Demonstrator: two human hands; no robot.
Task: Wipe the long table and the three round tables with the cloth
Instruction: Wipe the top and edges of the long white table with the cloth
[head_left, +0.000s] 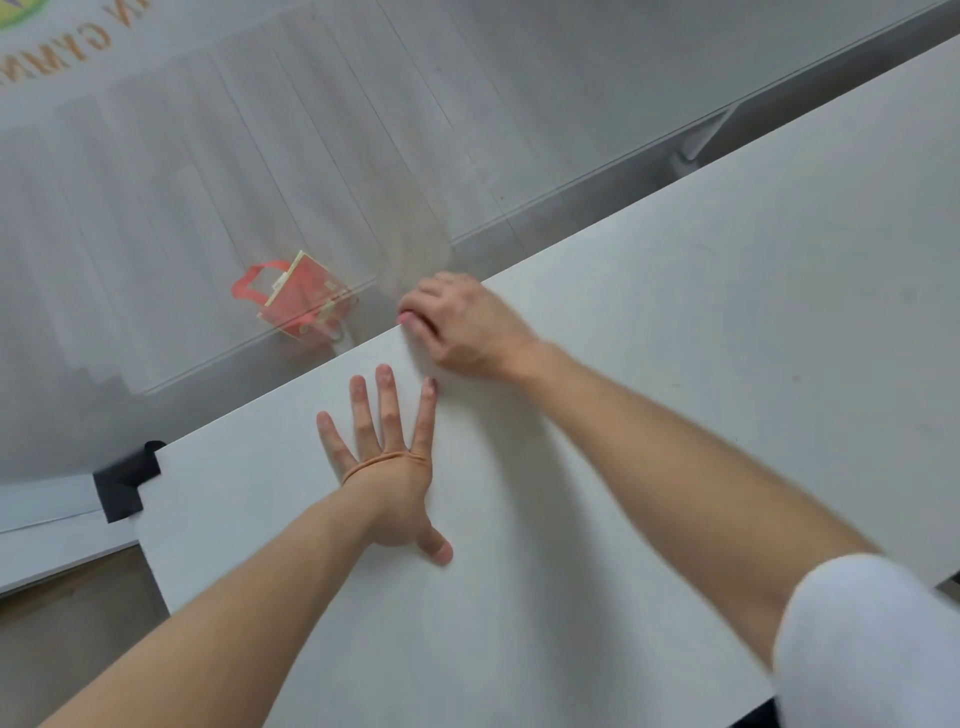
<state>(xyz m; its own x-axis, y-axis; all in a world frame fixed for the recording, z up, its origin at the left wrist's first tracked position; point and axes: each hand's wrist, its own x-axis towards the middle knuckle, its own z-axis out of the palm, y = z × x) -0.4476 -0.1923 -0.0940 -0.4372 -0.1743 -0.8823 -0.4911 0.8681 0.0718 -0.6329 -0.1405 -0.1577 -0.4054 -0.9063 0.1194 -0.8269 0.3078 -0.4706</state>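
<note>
The left hand (387, 483) lies flat on the long white bench (675, 338), palm down, fingers straight and spread, holding nothing; a thin elastic band (384, 460) crosses its knuckles. Just beyond it, the right hand (462, 325) sits at the bench's far edge with fingers curled under, motion-blurred. Whether it has hold of the cloth cannot be told. A white sleeve (857, 639) covers the right upper arm. A black corner piece (127, 480) caps the bench's left end. Past the edge, a red bag (301, 299) stands on the grey plank floor (260, 156).
</note>
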